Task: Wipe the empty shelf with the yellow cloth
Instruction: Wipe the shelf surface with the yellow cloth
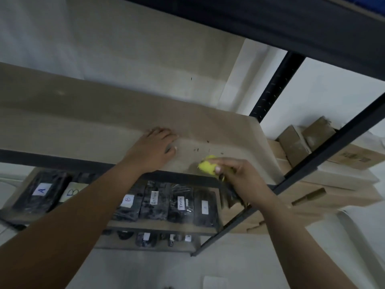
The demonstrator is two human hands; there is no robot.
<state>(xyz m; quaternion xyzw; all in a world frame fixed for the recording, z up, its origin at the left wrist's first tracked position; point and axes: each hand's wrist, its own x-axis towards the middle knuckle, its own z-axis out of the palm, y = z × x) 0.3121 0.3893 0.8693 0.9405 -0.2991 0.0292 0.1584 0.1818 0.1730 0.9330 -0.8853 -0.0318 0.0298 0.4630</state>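
The empty beige shelf [83,119] runs across the middle of the view in a dark metal frame. My left hand [155,147] lies flat on it, palm down, fingers spread, holding nothing. My right hand [239,174] grips a bunched yellow cloth [207,166] near the shelf's front right corner; the cloth touches the board. A few dark specks of dirt [208,148] lie on the board just behind the cloth, between my two hands.
Below the shelf, black wrapped packs with white labels [154,202] stand in a row on the lower shelf. Cardboard boxes [325,163] are stacked to the right, beyond a dark upright post [275,86]. A dark beam [250,19] of the shelf above crosses overhead.
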